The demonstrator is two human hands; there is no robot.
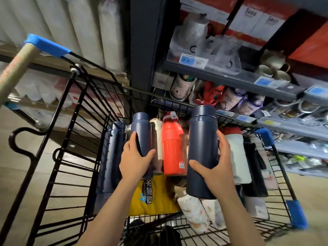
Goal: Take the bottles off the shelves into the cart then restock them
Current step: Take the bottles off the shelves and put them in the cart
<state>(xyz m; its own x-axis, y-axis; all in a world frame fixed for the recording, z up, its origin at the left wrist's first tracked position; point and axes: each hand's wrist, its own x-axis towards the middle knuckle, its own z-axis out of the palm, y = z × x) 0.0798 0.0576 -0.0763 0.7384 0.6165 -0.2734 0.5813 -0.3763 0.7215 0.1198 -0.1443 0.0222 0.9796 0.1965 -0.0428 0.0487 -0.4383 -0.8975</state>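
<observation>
My left hand (135, 159) grips a dark navy bottle (142, 132) that stands upright among others inside the black wire cart (74, 157). My right hand (215, 167) holds a second, larger-looking navy bottle (202, 150) lifted above the cart's contents, thumb on its left side and fingers round the right. Between the two stands a red bottle (173, 151). A third navy bottle (114, 153) leans at the cart's left wall. White and patterned bottles (237, 157) lie to the right and near the cart's front.
Grey shelves (230, 75) rise beyond the cart's right side, holding clear wrapped items, patterned bottles (230, 99) and blue price tags. A yellow package (152, 194) lies on the cart floor. The cart's handle (16, 68) with a blue end crosses the upper left.
</observation>
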